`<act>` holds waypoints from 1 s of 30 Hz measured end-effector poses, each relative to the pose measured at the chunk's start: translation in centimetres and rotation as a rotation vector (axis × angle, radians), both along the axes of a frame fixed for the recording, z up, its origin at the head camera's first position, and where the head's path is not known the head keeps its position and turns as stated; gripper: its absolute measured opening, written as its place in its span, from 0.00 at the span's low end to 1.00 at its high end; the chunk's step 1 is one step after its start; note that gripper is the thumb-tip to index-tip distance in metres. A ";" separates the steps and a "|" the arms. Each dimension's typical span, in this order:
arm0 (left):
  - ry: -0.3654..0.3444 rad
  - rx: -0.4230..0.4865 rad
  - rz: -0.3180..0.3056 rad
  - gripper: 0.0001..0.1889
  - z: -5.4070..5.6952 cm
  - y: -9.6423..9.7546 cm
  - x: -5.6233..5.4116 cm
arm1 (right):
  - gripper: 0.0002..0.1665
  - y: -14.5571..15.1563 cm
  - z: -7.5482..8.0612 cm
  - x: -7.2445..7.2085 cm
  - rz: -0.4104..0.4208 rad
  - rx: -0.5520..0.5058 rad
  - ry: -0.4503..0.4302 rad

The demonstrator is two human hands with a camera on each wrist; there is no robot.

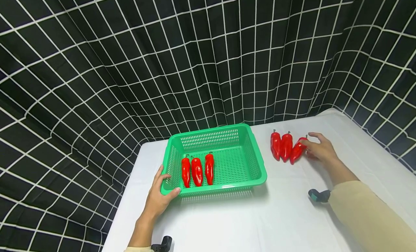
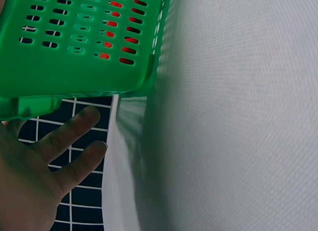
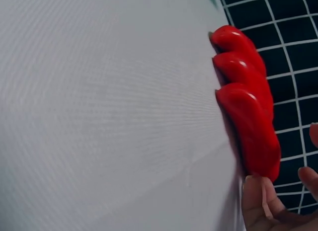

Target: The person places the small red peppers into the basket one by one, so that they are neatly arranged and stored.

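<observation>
The left hand grips the green basket at its near-left corner; hold it steady. Beyond, the rightmost pepper touches the right hand, though whether it is grasped I cannot tell: pinch firmly before lifting

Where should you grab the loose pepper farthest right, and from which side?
Probably around the upper body of the rightmost pepper, toward its stem end, from the right: that end leans away from the neighbouring pepper, leaving gripping room, while the lower ends lie close.
</observation>
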State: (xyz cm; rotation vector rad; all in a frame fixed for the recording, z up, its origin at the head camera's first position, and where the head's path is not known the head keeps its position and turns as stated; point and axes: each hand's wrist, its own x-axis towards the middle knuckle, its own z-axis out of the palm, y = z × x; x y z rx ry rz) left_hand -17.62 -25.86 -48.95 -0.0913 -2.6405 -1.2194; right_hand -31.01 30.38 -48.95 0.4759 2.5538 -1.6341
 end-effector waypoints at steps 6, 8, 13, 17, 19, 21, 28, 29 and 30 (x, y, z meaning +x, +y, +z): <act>-0.001 0.009 -0.005 0.30 -0.1 0.1 0.0 | 0.46 -0.3 -0.6 -0.6 -0.015 0.037 -0.020; -0.003 0.009 -0.005 0.30 -0.1 0.1 0.0 | 0.45 -0.4 -0.7 -0.8 -0.010 0.054 -0.012; -0.002 0.010 0.002 0.30 -0.1 0.0 0.0 | 0.44 -0.7 -0.8 -1.1 0.002 0.114 -0.004; 0.001 0.012 0.004 0.30 -0.1 0.0 0.0 | 0.45 -0.9 -0.9 -1.5 0.007 0.168 -0.032; -0.002 0.016 0.003 0.30 -0.1 0.0 0.0 | 0.45 -1.0 -1.0 -1.6 0.009 0.192 -0.045; -0.006 0.019 0.004 0.30 -0.1 0.0 0.0 | 0.44 -1.1 -1.0 -1.8 0.011 0.211 -0.054; -0.013 0.016 0.010 0.29 -0.2 0.0 0.0 | 0.43 -1.4 -0.8 -2.0 -0.006 0.247 -0.087; -0.013 0.015 0.010 0.29 -0.1 0.0 0.0 | 0.43 -1.4 -0.8 -1.9 -0.016 0.238 -0.092; -0.013 0.013 0.011 0.29 -0.2 0.0 -0.1 | 0.43 -1.4 -0.8 -1.9 -0.023 0.232 -0.095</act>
